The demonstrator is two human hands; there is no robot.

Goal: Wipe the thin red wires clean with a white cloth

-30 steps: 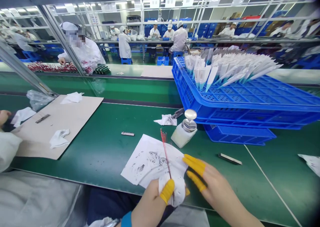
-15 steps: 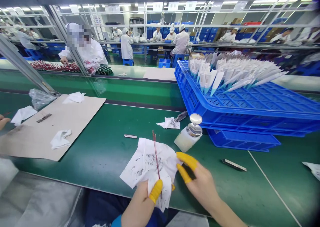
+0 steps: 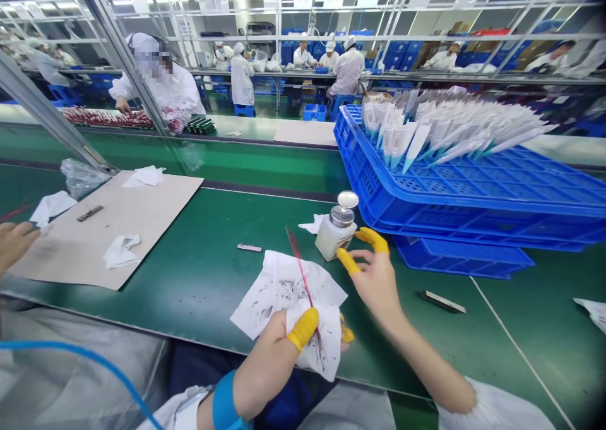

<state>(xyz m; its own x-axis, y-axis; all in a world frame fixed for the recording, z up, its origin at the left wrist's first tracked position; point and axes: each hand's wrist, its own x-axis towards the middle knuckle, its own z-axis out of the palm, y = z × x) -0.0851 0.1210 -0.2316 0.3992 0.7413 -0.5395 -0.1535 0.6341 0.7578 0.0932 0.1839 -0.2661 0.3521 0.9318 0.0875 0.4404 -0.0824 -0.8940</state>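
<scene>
My left hand (image 3: 279, 348), with a yellow cot on the thumb, is closed around a crumpled white wipe (image 3: 272, 291) and a thin bundle of red wires (image 3: 302, 266). Dark smudges mark the wipe, and the wires stick up out of it. My right hand (image 3: 372, 275) is beside the white pump bottle (image 3: 327, 239) with a metal top. Its yellow-covered thumb and forefinger are apart at the bottle's right side; whether they touch it I cannot tell. Behind the bottle, another white wipe (image 3: 310, 225) is partly hidden.
Blue crates (image 3: 473, 209) stand at the right, the top one bearing many white paper sleeves (image 3: 454, 124). A small flat strip (image 3: 249, 247) and a dark bar (image 3: 442, 302) lie on the green table. At left are cardboard (image 3: 156, 218) with wipes and a co-worker's hand (image 3: 16, 244).
The pump bottle has shifted left and away from me. My right hand has moved from the wipe to beside the bottle. My left hand still grips the wipe and wires.
</scene>
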